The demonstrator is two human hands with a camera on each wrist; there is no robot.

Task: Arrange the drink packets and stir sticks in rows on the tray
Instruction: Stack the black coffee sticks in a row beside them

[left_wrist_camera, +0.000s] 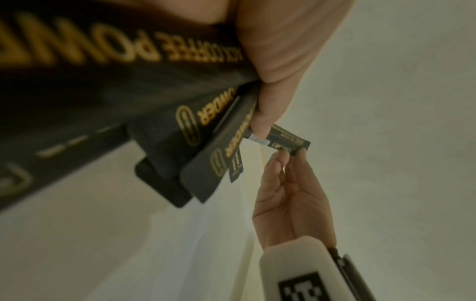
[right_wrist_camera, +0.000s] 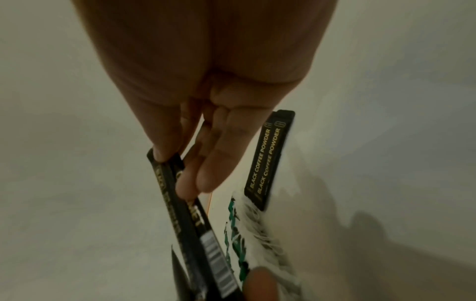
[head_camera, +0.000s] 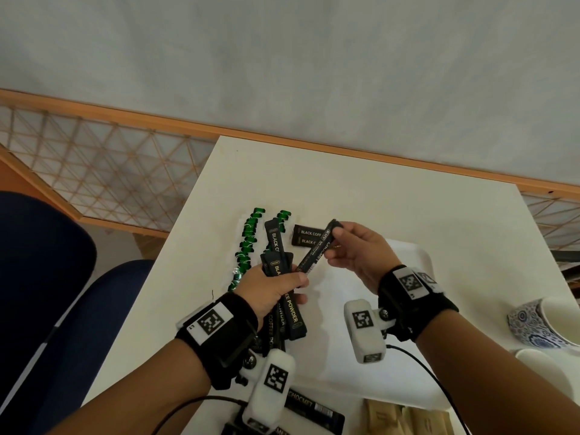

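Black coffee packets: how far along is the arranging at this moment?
Early. Done: two black coffee packets lie side by side on the white tray, beside rows of green-tipped stir sticks. In hand: the left hand grips a bundle of packets; the right hand pinches one packet. Left: placing that bundle.

The far half of the tabletop (head_camera: pixel 361 183) lies bare, so a hand could pass there freely. Nearer, green-tipped stir sticks (head_camera: pixel 246 246) and two black coffee packets (head_camera: pixel 306 237) (lying side by side) block the middle, while the patterned cup (head_camera: pixel 530 324) and boxes (head_camera: pixel 317 409) crowd the near edge.
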